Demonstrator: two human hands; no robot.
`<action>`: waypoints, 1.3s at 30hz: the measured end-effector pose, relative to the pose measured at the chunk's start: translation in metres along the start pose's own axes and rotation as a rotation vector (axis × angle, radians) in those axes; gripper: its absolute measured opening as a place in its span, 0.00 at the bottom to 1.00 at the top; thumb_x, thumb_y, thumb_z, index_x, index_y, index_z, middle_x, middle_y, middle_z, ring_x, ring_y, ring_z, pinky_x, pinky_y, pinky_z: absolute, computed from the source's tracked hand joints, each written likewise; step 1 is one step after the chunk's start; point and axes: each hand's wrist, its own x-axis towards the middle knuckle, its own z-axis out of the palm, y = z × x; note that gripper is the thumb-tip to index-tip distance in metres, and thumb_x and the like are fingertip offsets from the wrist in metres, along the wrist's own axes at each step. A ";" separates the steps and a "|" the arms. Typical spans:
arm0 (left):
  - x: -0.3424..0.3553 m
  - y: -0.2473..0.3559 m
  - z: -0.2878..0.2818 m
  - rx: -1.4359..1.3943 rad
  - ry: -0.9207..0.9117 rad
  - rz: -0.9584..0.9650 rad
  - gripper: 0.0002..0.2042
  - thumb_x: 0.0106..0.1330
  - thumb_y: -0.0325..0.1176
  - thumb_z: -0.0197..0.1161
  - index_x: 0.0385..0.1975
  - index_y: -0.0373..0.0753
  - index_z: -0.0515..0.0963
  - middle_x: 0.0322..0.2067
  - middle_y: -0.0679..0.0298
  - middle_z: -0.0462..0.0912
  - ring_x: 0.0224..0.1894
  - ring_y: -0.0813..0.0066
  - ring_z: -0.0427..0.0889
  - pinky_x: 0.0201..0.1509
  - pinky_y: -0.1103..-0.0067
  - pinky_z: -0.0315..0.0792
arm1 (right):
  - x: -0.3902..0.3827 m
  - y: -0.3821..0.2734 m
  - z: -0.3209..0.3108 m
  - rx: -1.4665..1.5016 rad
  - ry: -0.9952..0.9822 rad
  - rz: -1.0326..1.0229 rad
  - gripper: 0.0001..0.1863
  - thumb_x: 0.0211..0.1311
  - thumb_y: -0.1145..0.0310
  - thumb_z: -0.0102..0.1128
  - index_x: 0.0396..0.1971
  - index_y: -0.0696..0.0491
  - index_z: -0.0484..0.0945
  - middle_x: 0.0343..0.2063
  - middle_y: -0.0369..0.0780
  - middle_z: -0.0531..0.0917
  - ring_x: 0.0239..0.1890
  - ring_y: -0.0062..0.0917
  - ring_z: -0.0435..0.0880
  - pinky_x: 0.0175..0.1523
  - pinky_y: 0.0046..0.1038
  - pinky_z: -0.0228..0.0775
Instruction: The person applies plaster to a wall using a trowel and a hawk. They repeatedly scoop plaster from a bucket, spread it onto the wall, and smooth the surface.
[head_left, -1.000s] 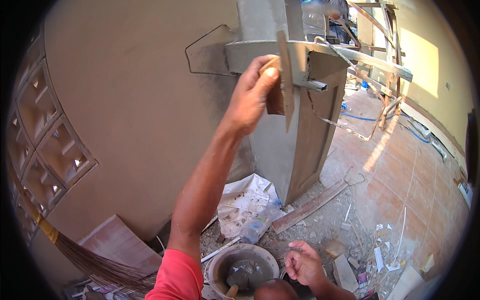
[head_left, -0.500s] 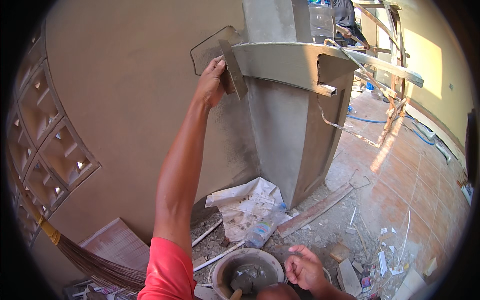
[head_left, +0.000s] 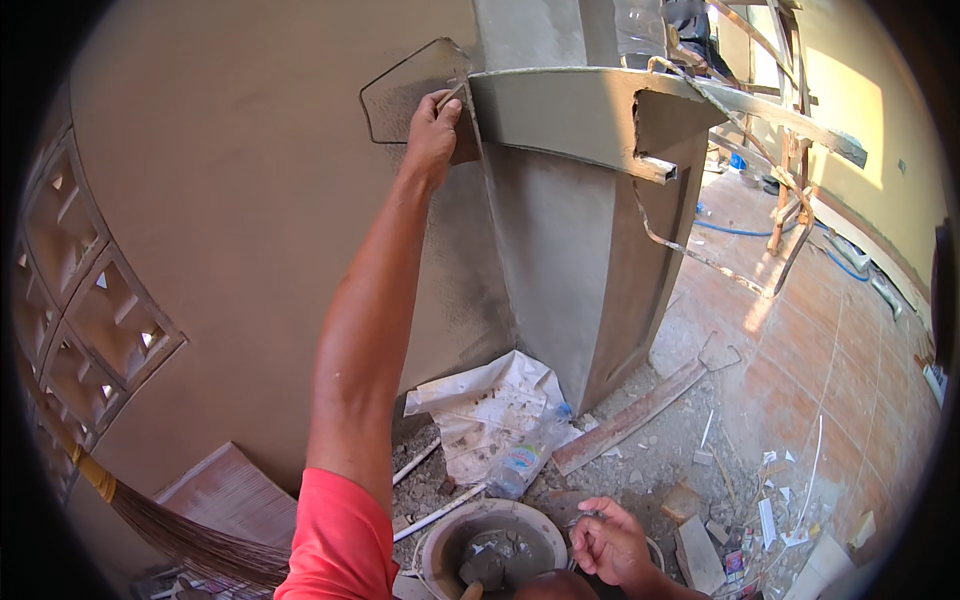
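Observation:
My left hand (head_left: pixel 435 135) grips a plastering float (head_left: pixel 465 150), its blade on edge against the wall beside the left end of the grey ledge (head_left: pixel 550 110). A bent wire frame (head_left: pixel 365 98) sticks out behind it, and the plastered column (head_left: pixel 550 270) stands below the ledge. My right hand (head_left: pixel 612 540) is low at the lower edge, fingers curled round something small and dark that I cannot make out, just right of a bucket (head_left: pixel 440 540) holding wet grey mortar.
A straw broom (head_left: pixel 190 530) and patterned vent blocks (head_left: pixel 100 300) are at left. A white sack (head_left: pixel 480 400), plastic bottle (head_left: pixel 525 460), board (head_left: pixel 625 420) and rubble cover the floor ahead. Wooden scaffolding (head_left: pixel 800 130), with a person (head_left: pixel 690 40) behind, stands back right, above a blue hose (head_left: pixel 730 228).
My left hand with the float has moved leftward from in front of the ledge to the wall at its left end, and slightly up. My right hand stays low beside the bucket.

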 end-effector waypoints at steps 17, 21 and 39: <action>-0.061 0.047 0.032 -0.105 0.025 -0.062 0.13 0.71 0.34 0.53 0.51 0.35 0.71 0.41 0.61 0.77 0.43 0.75 0.72 0.47 0.75 0.70 | -0.003 0.002 -0.001 0.021 -0.031 -0.012 0.15 0.66 0.72 0.49 0.52 0.52 0.67 0.26 0.48 0.76 0.16 0.29 0.71 0.19 0.27 0.62; -0.021 0.020 0.016 0.024 0.141 -0.078 0.13 0.70 0.34 0.53 0.51 0.35 0.71 0.41 0.61 0.77 0.42 0.74 0.73 0.47 0.75 0.71 | -0.007 -0.001 -0.003 0.009 0.003 -0.005 0.15 0.65 0.72 0.49 0.51 0.52 0.67 0.26 0.49 0.76 0.15 0.29 0.70 0.19 0.28 0.62; -0.140 0.117 0.132 -0.036 -0.110 0.009 0.16 0.73 0.34 0.48 0.55 0.31 0.66 0.48 0.55 0.74 0.51 0.72 0.71 0.56 0.74 0.66 | -0.011 -0.001 -0.007 0.016 -0.090 -0.003 0.15 0.66 0.71 0.49 0.52 0.51 0.67 0.26 0.48 0.75 0.16 0.28 0.70 0.18 0.26 0.61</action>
